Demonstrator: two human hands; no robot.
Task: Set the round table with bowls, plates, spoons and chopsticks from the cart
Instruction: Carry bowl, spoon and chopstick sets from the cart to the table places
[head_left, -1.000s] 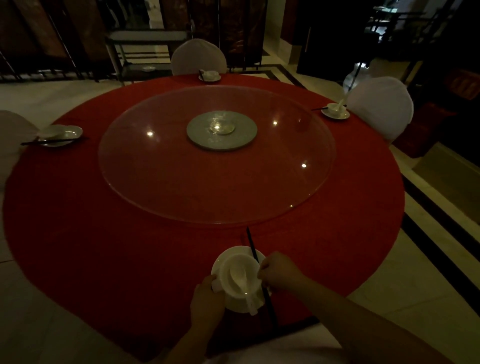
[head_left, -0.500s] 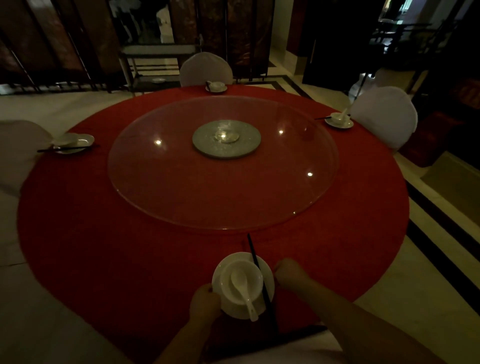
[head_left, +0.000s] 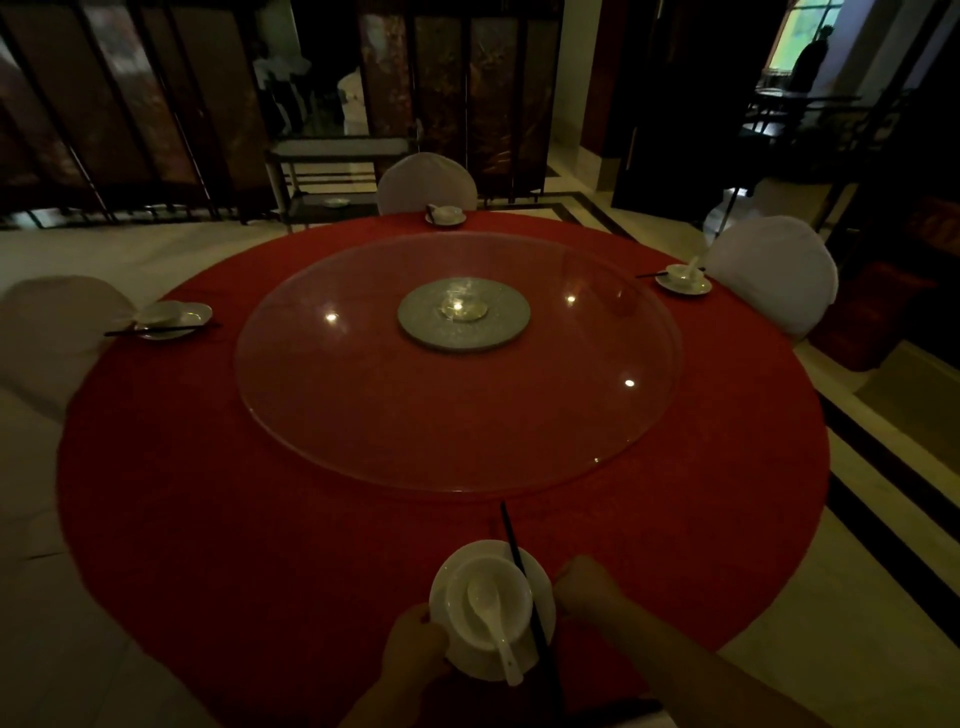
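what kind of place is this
Most likely a Chinese-style restaurant banquet room: a big round table in red cloth with a glass lazy Susan, white-covered chairs, and folding screens behind.

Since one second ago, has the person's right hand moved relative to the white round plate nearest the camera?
Yes. The right hand was over the white round plate at the black chopsticks; now it rests right of the rim, on the red tablecloth.
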